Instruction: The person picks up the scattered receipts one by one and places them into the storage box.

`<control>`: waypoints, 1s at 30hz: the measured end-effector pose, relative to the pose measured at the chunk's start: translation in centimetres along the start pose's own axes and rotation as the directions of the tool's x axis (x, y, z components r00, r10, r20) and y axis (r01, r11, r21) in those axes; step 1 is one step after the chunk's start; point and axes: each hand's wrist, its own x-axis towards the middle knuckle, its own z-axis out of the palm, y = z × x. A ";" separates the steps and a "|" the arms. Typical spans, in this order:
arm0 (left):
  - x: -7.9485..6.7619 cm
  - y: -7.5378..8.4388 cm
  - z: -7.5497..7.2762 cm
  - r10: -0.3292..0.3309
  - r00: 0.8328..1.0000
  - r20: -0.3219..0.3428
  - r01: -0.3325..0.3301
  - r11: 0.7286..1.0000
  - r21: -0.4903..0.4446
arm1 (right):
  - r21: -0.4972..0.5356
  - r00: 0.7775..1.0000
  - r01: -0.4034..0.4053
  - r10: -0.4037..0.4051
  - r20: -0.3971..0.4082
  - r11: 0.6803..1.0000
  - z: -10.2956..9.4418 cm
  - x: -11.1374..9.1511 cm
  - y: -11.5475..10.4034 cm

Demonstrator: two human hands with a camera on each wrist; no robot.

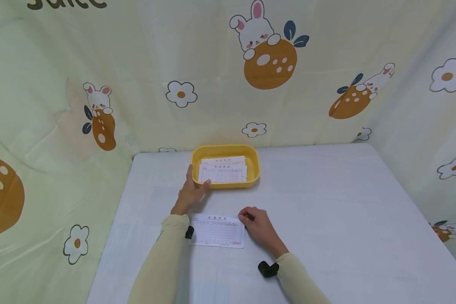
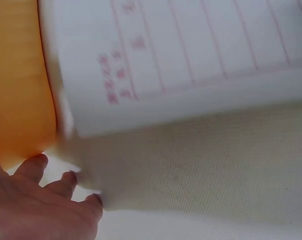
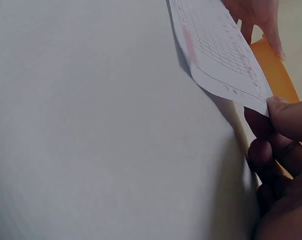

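Note:
My right hand (image 1: 259, 226) pinches the upper right corner of a printed paper form (image 1: 217, 231) between thumb and fingertips. In the right wrist view that form (image 3: 221, 55) shows a lined grid, and its near end curves up off the table. My left hand (image 1: 190, 195) holds the front left corner of a yellow plastic tray (image 1: 252, 182), thumb at the front rim and fingers along the left side. Two similar printed forms (image 1: 222, 174) overlap inside the tray. In the left wrist view, the fingertips (image 2: 35, 162) lie against the orange-looking tray wall (image 2: 20, 80).
A white cloth covers the table (image 1: 327, 219), with the tray near its back edge. Behind and beside it hangs a pale curtain (image 1: 213, 114) printed with rabbits and flowers. Dark wrist cameras (image 1: 267, 269) sit at both sleeve cuffs.

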 end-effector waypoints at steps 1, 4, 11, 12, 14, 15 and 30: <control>0.0 0.0 0.0 -0.003 1.000 0.001 0.003 1.000 -0.002 | 0.009 1.000 -0.006 0.006 -0.001 1.000 -0.2 -0.1 0.0; 0.1 0.1 0.1 -0.010 1.000 0.005 0.010 1.000 -0.007 | 0.034 0.999 -0.026 0.027 -0.018 0.999 -1.0 -0.3 0.2; 0.1 0.2 0.2 -0.038 0.999 -0.004 0.038 0.999 -0.016 | 0.012 0.997 -0.011 0.012 -0.072 1.000 -3.3 0.1 0.4; 0.1 0.2 0.2 -0.041 0.999 -0.002 0.040 0.999 -0.015 | 0.007 0.997 -0.008 0.009 -0.076 1.000 -3.7 0.3 0.4; 0.0 0.2 0.2 -0.030 1.000 -0.002 0.030 0.999 -0.010 | -0.005 0.997 -0.004 0.004 -0.083 1.000 -4.5 0.8 0.2; 0.0 0.2 0.2 -0.026 1.000 -0.001 0.026 1.000 -0.009 | -0.008 0.996 -0.001 0.001 -0.084 1.000 -5.0 1.1 0.0; 0.3 -0.7 -0.1 0.075 0.997 -0.007 -0.075 0.997 -0.021 | -0.006 0.988 0.084 -0.084 -0.127 0.996 -10.4 9.8 -5.5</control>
